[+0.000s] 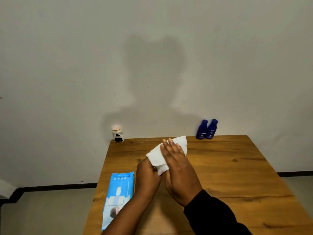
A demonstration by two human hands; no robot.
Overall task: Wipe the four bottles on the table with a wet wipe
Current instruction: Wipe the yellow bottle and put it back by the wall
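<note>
Tabletop (pixel 237 167) — wet wipe (pixel 157 158) diagonal, far-right.

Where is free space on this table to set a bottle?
Bare: the table's right half, nearer than the two blue bottles; the far edge between them and the white bottle. Crowded: wipes pack, left hand holding the wipe, right hand.

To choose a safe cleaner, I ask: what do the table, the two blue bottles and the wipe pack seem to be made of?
Table: wood or wood-look laminate, matte; grain and knots show.
Blue bottles: likely plastic, smooth, slight sheen.
Wipe pack: thin plastic film, printed, wrinkled end.
</note>
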